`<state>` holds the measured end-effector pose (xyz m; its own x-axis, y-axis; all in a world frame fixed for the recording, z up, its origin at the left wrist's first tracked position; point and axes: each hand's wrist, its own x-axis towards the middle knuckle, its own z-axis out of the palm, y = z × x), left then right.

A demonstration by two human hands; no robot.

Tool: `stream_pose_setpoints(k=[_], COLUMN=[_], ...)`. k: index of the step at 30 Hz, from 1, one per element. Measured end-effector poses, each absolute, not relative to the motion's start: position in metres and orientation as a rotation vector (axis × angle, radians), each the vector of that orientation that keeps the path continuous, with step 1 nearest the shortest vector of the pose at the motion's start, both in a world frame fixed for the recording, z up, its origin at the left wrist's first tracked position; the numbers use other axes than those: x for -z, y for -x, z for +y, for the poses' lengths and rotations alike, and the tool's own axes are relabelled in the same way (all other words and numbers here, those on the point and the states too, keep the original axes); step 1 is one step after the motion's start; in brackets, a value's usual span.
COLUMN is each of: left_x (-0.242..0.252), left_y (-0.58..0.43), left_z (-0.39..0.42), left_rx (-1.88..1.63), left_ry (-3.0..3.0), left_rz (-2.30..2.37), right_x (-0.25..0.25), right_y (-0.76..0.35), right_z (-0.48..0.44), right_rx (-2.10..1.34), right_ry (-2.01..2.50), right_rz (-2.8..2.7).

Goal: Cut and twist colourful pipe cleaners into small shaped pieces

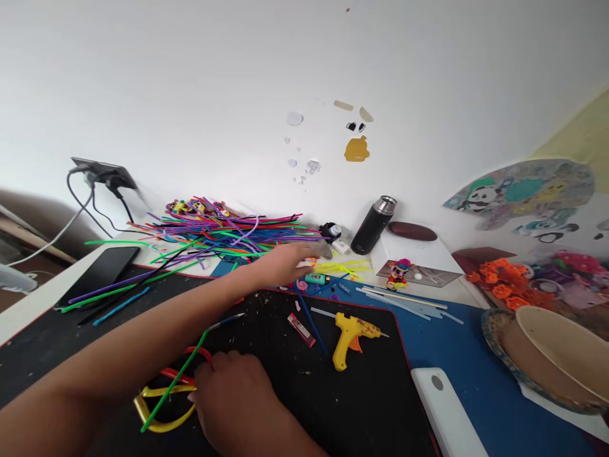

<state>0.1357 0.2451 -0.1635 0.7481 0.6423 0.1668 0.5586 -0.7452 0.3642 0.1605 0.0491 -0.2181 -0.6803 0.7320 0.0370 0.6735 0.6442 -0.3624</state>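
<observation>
My left hand [284, 263] reaches across to the back of the desk, fingers stretched out and apart. Its fingertips are beside a small grey lump [324, 250]; whether they touch it is unclear. Below, my right hand [238, 390] is closed at what look like scissors with red and yellow loop handles [164, 424], partly covered by the hand. A green pipe cleaner [164, 398] lies across the handles. Right of the hands, a yellow hot glue gun [351, 333] rests on the black mat [361, 400], near a small red-and-white packet [301, 330].
A heap of coloured pipe cleaners [223, 231] lies along the wall. Behind the glue gun stand a small pipe-cleaner figure [398, 274] and a black flask [373, 225]. Glue sticks [404, 299] lie nearby. A phone [107, 270] is at left, a bowl [499, 349] at right.
</observation>
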Motion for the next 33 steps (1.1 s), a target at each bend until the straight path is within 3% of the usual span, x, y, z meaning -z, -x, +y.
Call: stream_pose_setpoints(k=[5, 8, 14, 23, 28, 33], left_x=[0.159, 0.164, 0.175, 0.194, 0.152, 0.106], left_y=[-0.031, 0.008, 0.039, 0.050, 0.068, 0.052], left_z=[0.227, 0.210, 0.165, 0.156, 0.174, 0.220], left_rx=[-0.427, -0.200, 0.158, 0.010, -0.213, -0.281], left_ry=[-2.493, -2.395, -2.264, -2.169, -2.142, -2.585], left_rz=[1.386, 1.680, 1.631, 1.611, 1.571, 1.709], right_x=[0.216, 0.212, 0.209, 0.207, 0.208, 0.210], right_y=[-0.160, -0.160, -0.162, -0.161, -0.160, -0.158], right_z=[0.049, 0.051, 0.054, 0.054, 0.051, 0.051], right_rx=[-0.493, -0.531, -0.537, -0.554, -0.534, -0.529], right_ry=[1.192, 1.211, 1.224, 1.233, 1.221, 1.242], right_rz=[-2.707, -2.720, -2.707, -2.731, -2.734, -2.738])
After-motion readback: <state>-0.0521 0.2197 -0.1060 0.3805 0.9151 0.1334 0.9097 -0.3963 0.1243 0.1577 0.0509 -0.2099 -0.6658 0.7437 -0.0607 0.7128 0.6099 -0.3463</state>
